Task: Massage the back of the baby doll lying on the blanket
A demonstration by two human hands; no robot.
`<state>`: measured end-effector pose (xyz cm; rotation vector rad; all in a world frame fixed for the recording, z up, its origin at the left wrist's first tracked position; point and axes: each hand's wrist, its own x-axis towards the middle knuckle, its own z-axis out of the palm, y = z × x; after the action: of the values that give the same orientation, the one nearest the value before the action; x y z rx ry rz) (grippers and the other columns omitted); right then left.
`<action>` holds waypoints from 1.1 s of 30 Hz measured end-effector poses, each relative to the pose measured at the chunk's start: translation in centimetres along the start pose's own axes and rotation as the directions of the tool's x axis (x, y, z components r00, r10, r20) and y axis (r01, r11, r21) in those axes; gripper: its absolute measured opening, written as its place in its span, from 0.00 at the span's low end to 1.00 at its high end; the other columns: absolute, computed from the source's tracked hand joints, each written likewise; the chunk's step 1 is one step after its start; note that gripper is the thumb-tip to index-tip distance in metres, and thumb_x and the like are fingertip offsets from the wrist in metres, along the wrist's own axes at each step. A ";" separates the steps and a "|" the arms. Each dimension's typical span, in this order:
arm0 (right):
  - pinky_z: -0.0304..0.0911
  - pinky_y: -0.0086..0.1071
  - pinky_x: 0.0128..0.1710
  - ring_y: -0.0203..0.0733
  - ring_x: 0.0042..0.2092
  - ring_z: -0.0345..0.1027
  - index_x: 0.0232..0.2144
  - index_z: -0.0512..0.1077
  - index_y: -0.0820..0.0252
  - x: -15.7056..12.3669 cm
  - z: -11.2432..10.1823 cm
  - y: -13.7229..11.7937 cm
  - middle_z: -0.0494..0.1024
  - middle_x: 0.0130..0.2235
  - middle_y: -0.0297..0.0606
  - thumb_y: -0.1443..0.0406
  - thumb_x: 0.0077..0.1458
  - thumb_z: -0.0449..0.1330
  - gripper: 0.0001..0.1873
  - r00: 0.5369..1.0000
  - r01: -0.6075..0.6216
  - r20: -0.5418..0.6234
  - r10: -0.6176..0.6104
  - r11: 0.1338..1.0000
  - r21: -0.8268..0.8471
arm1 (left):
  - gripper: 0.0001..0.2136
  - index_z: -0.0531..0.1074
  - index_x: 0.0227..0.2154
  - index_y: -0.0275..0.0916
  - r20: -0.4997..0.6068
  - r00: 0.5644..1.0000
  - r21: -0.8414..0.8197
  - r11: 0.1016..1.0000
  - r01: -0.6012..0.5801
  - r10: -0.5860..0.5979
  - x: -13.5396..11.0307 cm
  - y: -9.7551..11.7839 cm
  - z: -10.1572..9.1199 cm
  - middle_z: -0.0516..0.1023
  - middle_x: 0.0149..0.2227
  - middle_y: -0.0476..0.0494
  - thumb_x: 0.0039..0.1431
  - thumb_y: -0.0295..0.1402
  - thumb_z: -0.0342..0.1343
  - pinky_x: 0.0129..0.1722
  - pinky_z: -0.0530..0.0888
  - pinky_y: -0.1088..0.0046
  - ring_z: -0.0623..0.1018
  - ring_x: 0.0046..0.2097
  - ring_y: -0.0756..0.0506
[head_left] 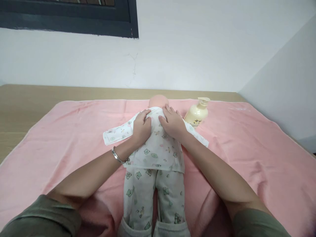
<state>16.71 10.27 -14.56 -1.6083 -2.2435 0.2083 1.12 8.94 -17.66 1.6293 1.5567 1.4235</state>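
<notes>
A baby doll (158,100) lies with its smooth pink head at the far end. It wears a white long-sleeved top (160,154) and white trousers (139,194), both printed with small green animals. My left hand (142,127) rests on the left side of the doll's upper body, fingers over the shoulder. On the other side, my right hand (173,123) lies flat on the top with its fingers stretched toward the head. Both sleeves spread outward over the blanket. Whether the doll lies on its front or back, I cannot tell.
A pink blanket (81,131) with some folds covers most of the wooden surface (22,108). Right of the doll's head, a cream pump bottle (197,113) stands tilted near the sleeve. White walls rise behind and at right, with a dark frame (74,19) above.
</notes>
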 end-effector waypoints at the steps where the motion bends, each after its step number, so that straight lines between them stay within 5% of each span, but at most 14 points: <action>1: 0.47 0.58 0.72 0.59 0.72 0.53 0.68 0.58 0.73 -0.2 -0.1 -0.1 0.60 0.70 0.55 0.57 0.70 0.43 0.33 0.999 -0.046 -0.001 0.046 0.999 -0.019 | 0.20 0.76 0.51 0.37 -0.002 1.000 0.014 1.000 -0.001 0.001 -0.1 0.0 0.0 0.79 0.57 0.39 0.59 0.31 0.47 0.66 0.71 0.57 0.76 0.60 0.40; 4: 0.50 0.56 0.71 0.63 0.71 0.55 0.67 0.59 0.79 -2.1 0.5 -1.7 0.63 0.68 0.62 0.57 0.70 0.43 0.34 0.994 -0.089 -0.069 0.083 0.991 -0.102 | 0.19 0.76 0.49 0.37 -0.018 1.000 0.044 0.999 -0.009 0.010 -0.4 0.0 0.1 0.80 0.56 0.40 0.59 0.30 0.46 0.66 0.71 0.57 0.76 0.59 0.40; 7: 0.48 0.56 0.72 0.64 0.73 0.49 0.68 0.58 0.78 -4.1 1.3 -3.7 0.58 0.70 0.62 0.62 0.69 0.43 0.32 0.986 0.087 -0.128 -0.109 0.982 -0.166 | 0.18 0.76 0.48 0.39 -0.011 1.000 0.059 0.998 -0.028 0.029 -0.5 -0.3 0.1 0.80 0.55 0.41 0.60 0.31 0.46 0.66 0.72 0.58 0.77 0.59 0.41; 12: 0.48 0.53 0.74 0.56 0.74 0.47 0.67 0.63 0.71 -1.6 0.1 -1.9 0.60 0.71 0.50 0.66 0.67 0.42 0.30 0.947 0.315 0.079 -0.311 0.948 -0.042 | 0.19 0.77 0.48 0.38 0.005 0.997 0.079 0.994 -0.081 0.081 -0.4 -0.7 0.2 0.80 0.54 0.40 0.63 0.32 0.44 0.65 0.72 0.57 0.77 0.58 0.41; 15: 0.50 0.55 0.72 0.60 0.75 0.45 0.70 0.56 0.69 0.2 -0.7 -0.2 0.52 0.74 0.49 0.59 0.68 0.45 0.33 0.983 0.154 0.099 -0.152 0.988 -0.006 | 0.19 0.77 0.50 0.37 -0.009 0.997 0.088 0.993 -0.073 0.074 -0.3 -0.8 0.3 0.79 0.56 0.38 0.62 0.32 0.45 0.67 0.70 0.56 0.76 0.60 0.40; 18: 0.52 0.55 0.70 0.65 0.72 0.52 0.69 0.56 0.76 -1.4 0.0 -1.4 0.58 0.71 0.60 0.59 0.69 0.44 0.34 0.999 -0.019 -0.046 0.014 0.994 -0.108 | 0.19 0.77 0.49 0.36 -0.016 0.997 0.083 0.994 -0.077 0.078 -0.3 -0.9 0.3 0.80 0.56 0.38 0.61 0.31 0.45 0.67 0.71 0.57 0.76 0.60 0.41; 21: 0.48 0.58 0.71 0.67 0.72 0.50 0.69 0.56 0.78 -4.7 1.3 -4.2 0.57 0.70 0.65 0.61 0.69 0.44 0.33 0.990 0.056 -0.112 -0.080 0.977 -0.205 | 0.18 0.78 0.47 0.38 -0.015 0.996 0.079 0.994 -0.081 0.083 -0.2 -1.0 0.3 0.81 0.55 0.40 0.60 0.31 0.46 0.66 0.71 0.57 0.77 0.59 0.41; 25: 0.41 0.60 0.74 0.60 0.75 0.45 0.68 0.58 0.75 -5.6 1.8 -5.3 0.56 0.72 0.57 0.64 0.67 0.45 0.32 0.969 0.225 -0.064 -0.237 0.962 -0.153 | 0.18 0.78 0.48 0.38 -0.012 0.999 0.083 0.996 -0.039 0.040 -0.2 -0.8 0.1 0.81 0.55 0.40 0.62 0.32 0.45 0.65 0.72 0.57 0.77 0.58 0.41; 28: 0.47 0.56 0.73 0.57 0.73 0.50 0.66 0.64 0.66 -2.8 1.1 -3.4 0.59 0.72 0.49 0.65 0.67 0.43 0.29 0.986 0.151 -0.061 -0.155 0.986 -0.069 | 0.18 0.77 0.48 0.39 -0.002 0.998 0.094 0.993 -0.065 0.065 -0.3 -0.6 0.1 0.81 0.54 0.41 0.61 0.31 0.45 0.65 0.72 0.57 0.77 0.58 0.41; 33: 0.54 0.57 0.68 0.64 0.70 0.55 0.66 0.63 0.69 -1.2 0.8 -2.1 0.61 0.70 0.54 0.61 0.68 0.45 0.29 0.995 -0.010 -0.098 0.002 0.997 -0.075 | 0.18 0.77 0.48 0.40 -0.011 0.997 0.091 0.993 -0.073 0.075 -0.3 -0.6 0.2 0.81 0.54 0.42 0.60 0.30 0.46 0.65 0.72 0.58 0.77 0.59 0.41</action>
<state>14.89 8.52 -14.91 -1.6269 -2.1967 0.0464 1.10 8.91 -18.41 1.7498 1.6057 1.4247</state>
